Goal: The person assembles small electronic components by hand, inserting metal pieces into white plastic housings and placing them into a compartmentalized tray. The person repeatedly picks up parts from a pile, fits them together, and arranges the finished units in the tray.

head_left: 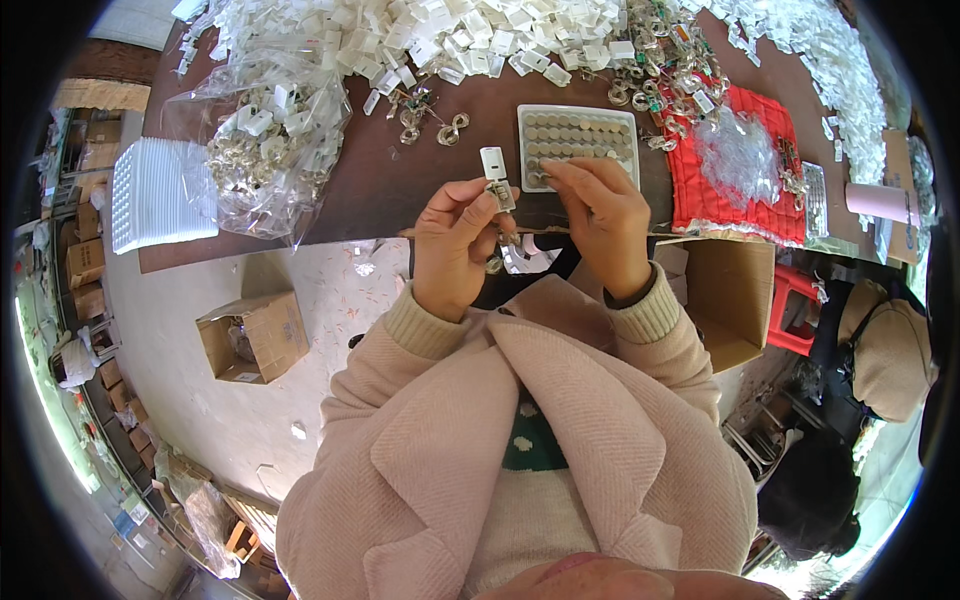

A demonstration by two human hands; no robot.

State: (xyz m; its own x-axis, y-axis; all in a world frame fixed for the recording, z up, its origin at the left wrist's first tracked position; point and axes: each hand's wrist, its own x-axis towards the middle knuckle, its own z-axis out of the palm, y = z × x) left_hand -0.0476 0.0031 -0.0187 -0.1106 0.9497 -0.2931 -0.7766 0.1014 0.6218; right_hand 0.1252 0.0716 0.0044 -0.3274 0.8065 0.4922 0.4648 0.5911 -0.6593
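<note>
In my left hand (452,240), pinched between thumb and fingers, is a small white plastic battery case (493,165). Its lower part looks uncovered, and a small coil of thin wire (493,264) hangs below the fingers. My right hand (610,218) has thumb and fingertips pressed together over the near left part of a white tray (636,150). Whatever those fingertips hold, if anything, is hidden. Rows of round greyish button cells (580,138) fill much of the tray. Loose wire coils (452,128) lie beyond my left hand.
White plastic cases (470,40) are heaped at the back. A clear bag (270,150) of wired cases and stacked white trays (160,195) stand left. Right are tangled wires (660,60) and a red quilted cloth (690,195). Cardboard boxes (265,335) stand below; another person (890,350) is at right.
</note>
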